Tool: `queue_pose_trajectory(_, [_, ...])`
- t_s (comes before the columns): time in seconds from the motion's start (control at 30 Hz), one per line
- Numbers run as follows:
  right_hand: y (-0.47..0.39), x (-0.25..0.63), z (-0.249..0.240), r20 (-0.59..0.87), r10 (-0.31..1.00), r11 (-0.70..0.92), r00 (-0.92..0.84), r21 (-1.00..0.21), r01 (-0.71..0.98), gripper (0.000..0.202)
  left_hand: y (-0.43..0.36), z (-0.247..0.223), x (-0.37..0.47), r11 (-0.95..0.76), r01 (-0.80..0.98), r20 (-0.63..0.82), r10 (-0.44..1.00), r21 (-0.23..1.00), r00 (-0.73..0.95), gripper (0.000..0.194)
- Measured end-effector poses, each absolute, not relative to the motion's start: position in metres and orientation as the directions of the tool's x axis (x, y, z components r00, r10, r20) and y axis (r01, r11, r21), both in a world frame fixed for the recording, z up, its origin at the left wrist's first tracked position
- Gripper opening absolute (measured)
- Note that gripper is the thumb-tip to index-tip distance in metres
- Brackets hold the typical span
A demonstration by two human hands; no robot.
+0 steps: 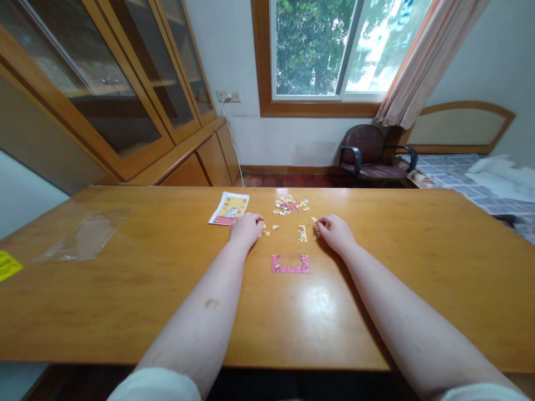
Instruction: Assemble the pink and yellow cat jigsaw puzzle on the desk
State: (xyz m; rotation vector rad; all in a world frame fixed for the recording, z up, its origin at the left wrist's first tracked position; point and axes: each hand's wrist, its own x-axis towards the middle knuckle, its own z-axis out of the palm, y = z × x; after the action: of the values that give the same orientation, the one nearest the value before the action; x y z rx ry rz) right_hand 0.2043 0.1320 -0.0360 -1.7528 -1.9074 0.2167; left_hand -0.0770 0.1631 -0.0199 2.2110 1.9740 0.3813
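Observation:
My left hand (246,229) rests on the table just right of a picture sheet (228,209), fingers curled together by a few loose yellow puzzle pieces (264,230); what they hold, if anything, is hidden. With thumb and forefinger pinched, my right hand (335,232) grips a puzzle piece (314,219) above other loose pieces partly covered by the hand. Between the hands lie a joined yellow strip (302,233) and a single piece (275,228). Nearer to me is a pink U-shaped puzzle section (291,268). Beyond the hands is a pile of mixed pieces (289,205).
A clear plastic bag (86,238) lies on the left of the wooden table (167,328), with a yellow label (8,266) at its left edge. Past the far edge stand a glass-door cabinet (175,142), an armchair (368,153) and a bed (455,178).

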Motion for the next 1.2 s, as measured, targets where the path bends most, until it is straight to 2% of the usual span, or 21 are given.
queue_pose_trajectory(0.2, [0.1316, 0.2035, -0.0355, 0.271, 0.963, 0.139, -0.005, -0.478, 0.867, 0.018, 0.1676, -0.0244, -0.0804, -0.024, 0.957, 0.105, 0.994, 0.290, -0.007, 0.032])
queue_pose_trajectory(0.4, [0.1314, 0.2029, -0.0354, 0.268, 0.963, 0.143, -0.011, -0.476, 0.868, 0.019, 0.1683, -0.0267, -0.0848, -0.080, 0.955, 0.096, 0.994, 0.287, 0.055, 0.030])
queue_pose_trajectory(0.6, [0.1314, 0.2027, -0.0354, 0.262, 0.965, 0.141, -0.014, -0.473, 0.869, 0.019, 0.1665, -0.0226, -0.0829, -0.048, 0.963, 0.159, 0.987, 0.266, 0.005, 0.030])
queue_pose_trajectory(0.77, [0.1306, 0.2023, -0.0344, 0.258, 0.966, 0.143, -0.019, -0.470, 0.871, 0.019, 0.1657, -0.0219, -0.0812, -0.022, 0.959, 0.088, 0.996, 0.284, -0.003, 0.025])
queue_pose_trajectory(0.9, [0.1303, 0.2022, -0.0334, 0.255, 0.967, 0.147, -0.025, -0.472, 0.869, 0.019, 0.1661, -0.0228, -0.0820, -0.049, 0.959, 0.111, 0.994, 0.280, 0.018, 0.028])
queue_pose_trajectory(1.03, [0.1307, 0.2027, -0.0343, 0.259, 0.966, 0.150, -0.023, -0.486, 0.861, 0.019, 0.1661, -0.0235, -0.0822, 0.015, 0.970, 0.100, 0.994, 0.243, -0.040, 0.031])
queue_pose_trajectory(1.2, [0.1318, 0.2039, -0.0369, 0.265, 0.964, 0.168, -0.035, -0.498, 0.851, 0.019, 0.1670, -0.0243, -0.0820, 0.047, 0.962, 0.060, 0.996, 0.269, -0.065, 0.029])
